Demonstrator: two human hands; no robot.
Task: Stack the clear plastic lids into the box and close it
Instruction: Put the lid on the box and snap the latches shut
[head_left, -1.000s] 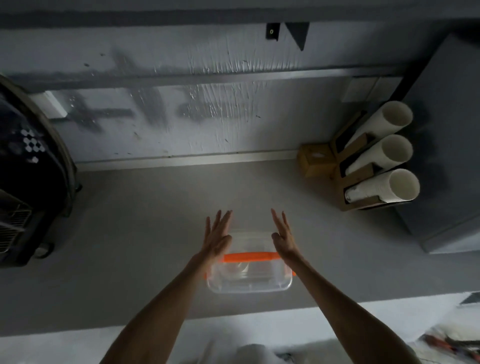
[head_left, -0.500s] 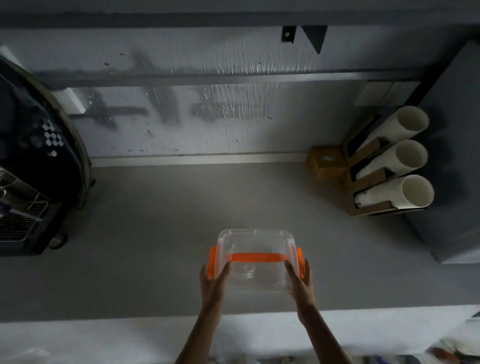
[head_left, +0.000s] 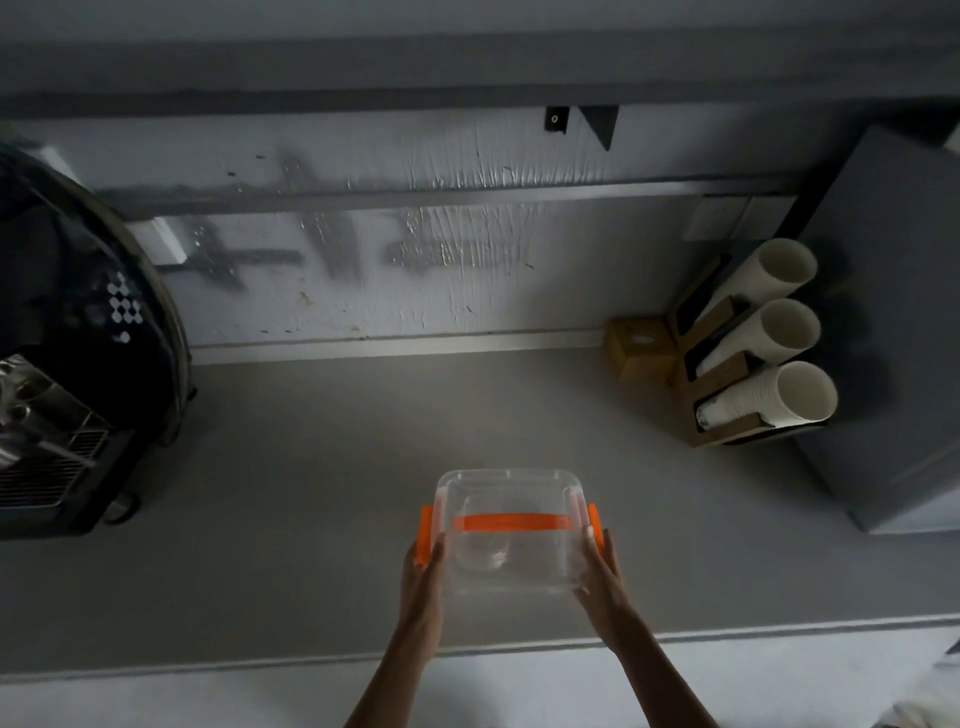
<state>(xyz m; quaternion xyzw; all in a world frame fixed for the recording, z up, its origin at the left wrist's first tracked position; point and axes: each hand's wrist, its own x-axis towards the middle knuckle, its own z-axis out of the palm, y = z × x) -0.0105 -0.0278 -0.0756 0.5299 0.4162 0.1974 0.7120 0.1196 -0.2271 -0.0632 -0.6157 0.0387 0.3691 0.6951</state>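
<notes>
The clear box (head_left: 506, 530) is held on the grey bench (head_left: 311, 519), near its front edge, with the left hand (head_left: 423, 577) pressed flat to one side by an orange latch (head_left: 426, 535) and the right hand (head_left: 597, 566) clasped to the other. It is judged light, stiff and rather slick, best gripped low on the side walls or by the latches. Through the dim, glary plastic the lids inside are barely made out, so their number cannot be told.

box (head_left: 510, 535): clear, orange clips, near counter (head_left: 311, 493) front edge | left hand (head_left: 425, 574): grips left side | right hand (head_left: 597, 569): grips right side | cup stacks (head_left: 769, 358): right rear corner
</notes>
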